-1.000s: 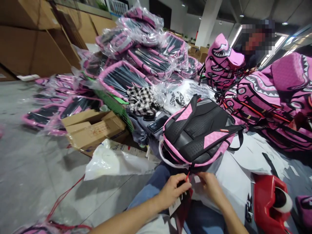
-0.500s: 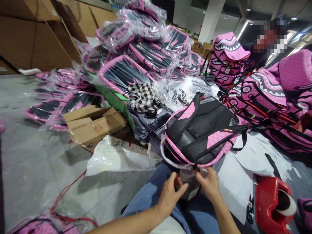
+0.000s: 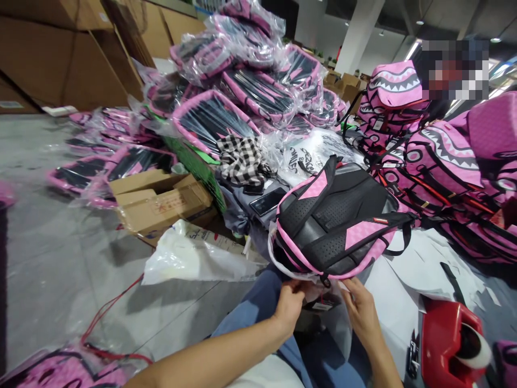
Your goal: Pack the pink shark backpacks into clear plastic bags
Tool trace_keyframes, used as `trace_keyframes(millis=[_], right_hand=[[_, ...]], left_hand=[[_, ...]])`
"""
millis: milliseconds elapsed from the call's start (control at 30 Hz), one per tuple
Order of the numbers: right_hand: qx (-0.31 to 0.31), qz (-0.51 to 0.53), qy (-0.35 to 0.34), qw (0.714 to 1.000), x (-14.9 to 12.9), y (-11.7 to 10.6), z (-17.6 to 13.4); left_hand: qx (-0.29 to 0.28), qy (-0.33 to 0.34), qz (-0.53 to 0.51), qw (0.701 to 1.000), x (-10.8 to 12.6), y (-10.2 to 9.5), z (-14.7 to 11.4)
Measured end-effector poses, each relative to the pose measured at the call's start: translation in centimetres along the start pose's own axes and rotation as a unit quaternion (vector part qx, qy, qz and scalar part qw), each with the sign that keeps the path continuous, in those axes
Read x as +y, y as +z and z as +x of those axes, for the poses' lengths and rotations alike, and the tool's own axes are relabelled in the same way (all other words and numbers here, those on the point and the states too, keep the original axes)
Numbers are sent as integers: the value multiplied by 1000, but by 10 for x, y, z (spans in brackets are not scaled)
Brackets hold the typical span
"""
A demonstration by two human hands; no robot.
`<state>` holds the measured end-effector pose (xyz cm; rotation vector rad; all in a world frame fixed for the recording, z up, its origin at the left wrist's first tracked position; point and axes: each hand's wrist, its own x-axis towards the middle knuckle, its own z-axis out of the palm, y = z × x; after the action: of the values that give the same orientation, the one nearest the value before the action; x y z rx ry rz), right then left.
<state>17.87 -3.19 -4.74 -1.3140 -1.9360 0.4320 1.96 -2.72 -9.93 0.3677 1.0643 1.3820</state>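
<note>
A pink and black backpack (image 3: 331, 215) lies straps up in front of me, its near end over my lap. A clear plastic bag (image 3: 338, 326) lies around that near end and hangs below it. My left hand (image 3: 288, 304) is closed on the bag's edge just under the pink rim. My right hand (image 3: 359, 302) pinches the bag's other side, with its fingertips against the rim. Between my hands a dark tag with a white label (image 3: 322, 306) shows below the backpack. Part of my left fingers is hidden by the plastic.
Pink backpacks in plastic (image 3: 216, 121) are heaped at the back left. Unwrapped pink backpacks (image 3: 440, 156) are stacked right, with a person behind. A red tape dispenser (image 3: 442, 342) is near right, beside white paper sheets (image 3: 434, 264). A cardboard box (image 3: 167, 205) and phone (image 3: 267, 202) lie left.
My hands have moved slightly up toward the backpack's rim and farther apart, drawing the plastic bag wider. The labelled tag now shows more plainly between them. My view has shifted a little left.
</note>
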Motion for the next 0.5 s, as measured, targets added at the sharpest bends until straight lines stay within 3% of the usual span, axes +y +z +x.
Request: trace_keyframes(millis=[100, 200, 333, 500], right_hand=[[131, -197, -98, 967, -16, 1, -5], [197, -329, -157, 910, -37, 13, -7], [192, -352, -200, 894, -48, 35, -6], [167, -384, -189, 888, -35, 53, -14]], left_hand=[[-9, -12, -23, 1000, 0, 9, 2], [-15, -21, -49, 998, 4, 16, -1], [-40, -43, -83, 995, 11, 15, -9], [-71, -31, -69, 995, 16, 5, -13]])
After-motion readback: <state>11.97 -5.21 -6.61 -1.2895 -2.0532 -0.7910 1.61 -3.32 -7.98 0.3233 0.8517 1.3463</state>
